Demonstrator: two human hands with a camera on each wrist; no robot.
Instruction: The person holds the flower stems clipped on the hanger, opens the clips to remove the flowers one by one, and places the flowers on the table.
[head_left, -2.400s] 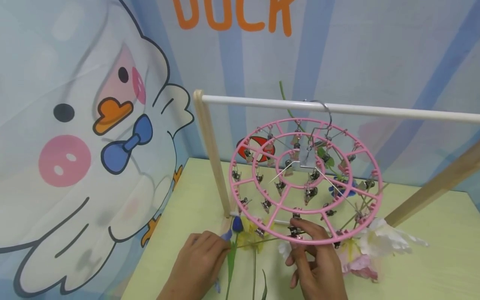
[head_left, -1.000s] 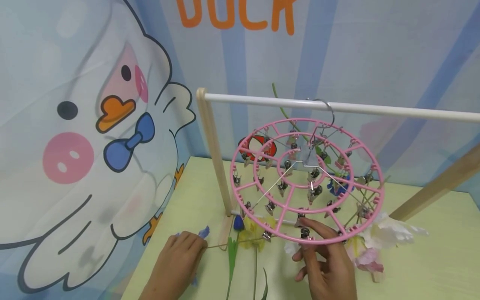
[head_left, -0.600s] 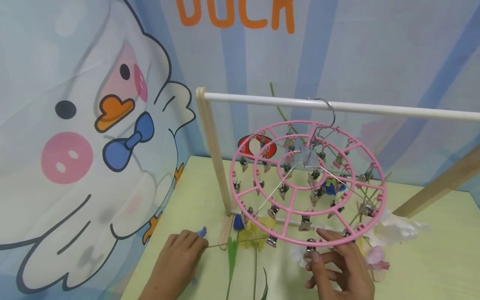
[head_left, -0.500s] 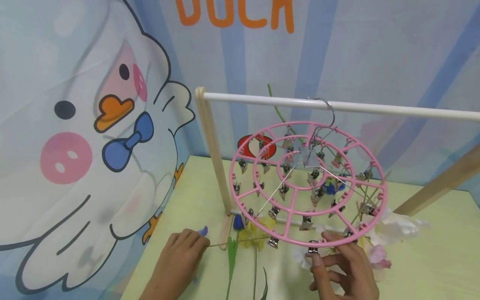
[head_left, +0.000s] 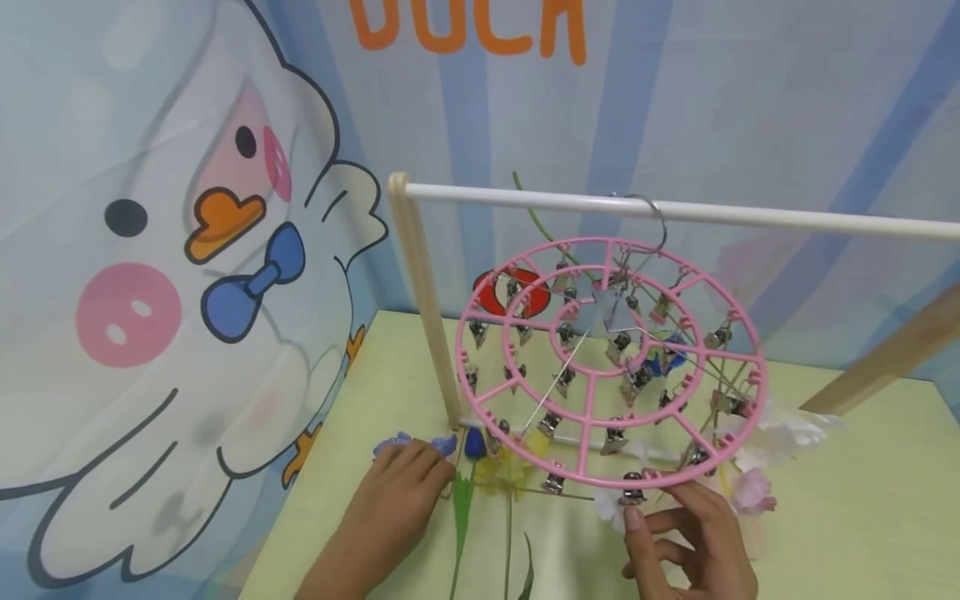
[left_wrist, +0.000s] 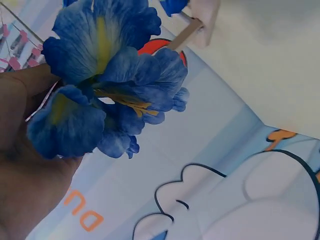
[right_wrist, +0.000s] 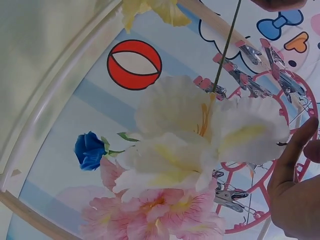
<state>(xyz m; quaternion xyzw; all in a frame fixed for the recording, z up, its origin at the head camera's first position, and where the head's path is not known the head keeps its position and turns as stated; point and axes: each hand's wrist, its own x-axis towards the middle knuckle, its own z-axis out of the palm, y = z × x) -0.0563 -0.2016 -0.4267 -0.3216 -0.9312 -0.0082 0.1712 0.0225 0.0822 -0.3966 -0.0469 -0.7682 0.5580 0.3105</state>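
Note:
My left hand [head_left: 393, 508] pinches an artificial blue iris [left_wrist: 100, 45] close below its bloom. Its thin stem [head_left: 562, 493] reaches right, passing behind the yellow flower, and its free end lies below the hanger's front rim. A pink round clip hanger [head_left: 585, 450] with several metal clips hangs from a white rail. At its front right rim my right hand [head_left: 693, 542] holds on, thumb right under a metal clip [head_left: 633, 489] and index finger behind the rim. White flowers [right_wrist: 175, 145] and pink flowers [right_wrist: 155, 210] hang near the right hand.
The wooden rack's white rail [head_left: 510, 197] crosses above, with a wooden post [head_left: 427, 317] at left. On the pale table [head_left: 352, 392] lie a blue bud [head_left: 474, 443] and a yellow flower [head_left: 498, 475]. Another blue flower [head_left: 663, 354] hangs at the back. Duck-printed fabric forms the backdrop.
My left hand first drew the iris left, then came back right and slightly up. The stem's end now shows below the rim. My right hand shifted right as the hanger turned with it.

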